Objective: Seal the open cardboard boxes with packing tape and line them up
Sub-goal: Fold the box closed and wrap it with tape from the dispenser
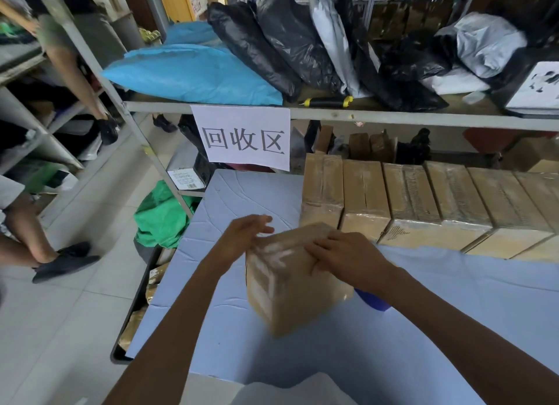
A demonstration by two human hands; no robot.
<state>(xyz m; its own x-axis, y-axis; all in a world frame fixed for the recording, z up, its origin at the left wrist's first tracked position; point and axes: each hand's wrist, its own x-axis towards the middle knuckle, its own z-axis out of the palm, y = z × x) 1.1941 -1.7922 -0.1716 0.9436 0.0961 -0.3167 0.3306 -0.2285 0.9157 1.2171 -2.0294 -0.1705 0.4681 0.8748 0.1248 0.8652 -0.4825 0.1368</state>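
Observation:
A small cardboard box (290,286), wrapped in clear tape, stands tilted on the blue table cover (230,298) in front of me. My right hand (348,257) grips its upper right edge, fingers laid over the top. My left hand (245,232) is at the box's upper left corner with fingers fairly straight; whether it touches the box is unclear because of blur. A row of several taped cardboard boxes (417,201) stands side by side along the far edge of the table. A blue object (373,301) peeks out behind the box under my right wrist.
A metal shelf (332,111) above the table carries black, grey and blue parcel bags and a yellow-black tool (328,102). A paper sign (243,138) hangs from it. A green bag (163,214) lies on the floor to the left, where a person's legs (39,247) stand.

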